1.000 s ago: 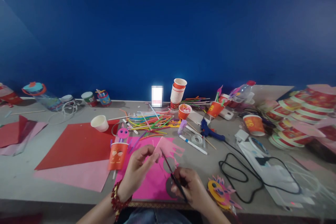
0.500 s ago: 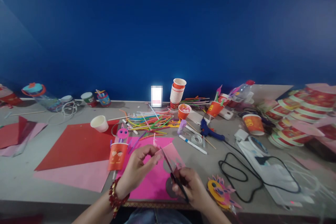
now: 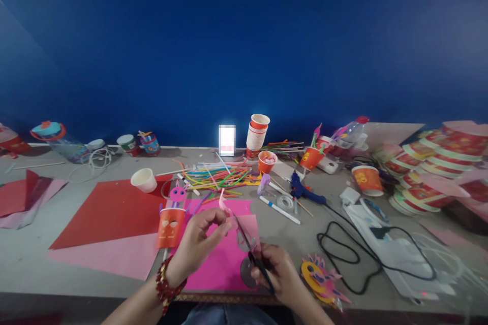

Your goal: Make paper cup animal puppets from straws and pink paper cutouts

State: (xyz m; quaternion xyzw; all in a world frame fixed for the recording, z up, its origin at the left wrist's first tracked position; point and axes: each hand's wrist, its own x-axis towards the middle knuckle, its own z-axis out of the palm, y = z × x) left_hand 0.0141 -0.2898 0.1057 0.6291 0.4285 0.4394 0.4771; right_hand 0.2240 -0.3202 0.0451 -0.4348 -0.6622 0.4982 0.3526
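Over the magenta sheet (image 3: pixel 213 274), my left hand (image 3: pixel 200 241) pinches a light pink piece of paper (image 3: pixel 250 224) between thumb and fingertips. A thin curled pink strip (image 3: pixel 222 201) sticks up above those fingers. My right hand (image 3: pixel 280 271) is wrapped round the black handles of a pair of scissors (image 3: pixel 262 270). Their blades point up and left, against the pink paper near my left fingertips. A round grey disc (image 3: pixel 247 270) shows beside the handles, partly hidden. Left of my left hand is an orange paper cup (image 3: pixel 168 228) topped with a pink animal head (image 3: pixel 178 193).
Behind my hands lie coloured pipe cleaners (image 3: pixel 217 176), a marker (image 3: pixel 280 209) and a blue glue gun (image 3: pixel 307 191). Its black cable (image 3: pixel 351 254) loops to the right. Red card (image 3: pixel 102 208) lies left; stacked cups (image 3: pixel 256 137) stand against the blue wall.
The curled strip above my left fingers now stands taller. The light pink paper has turned and drawn in a little to the left. Both hands remain nearly in place.
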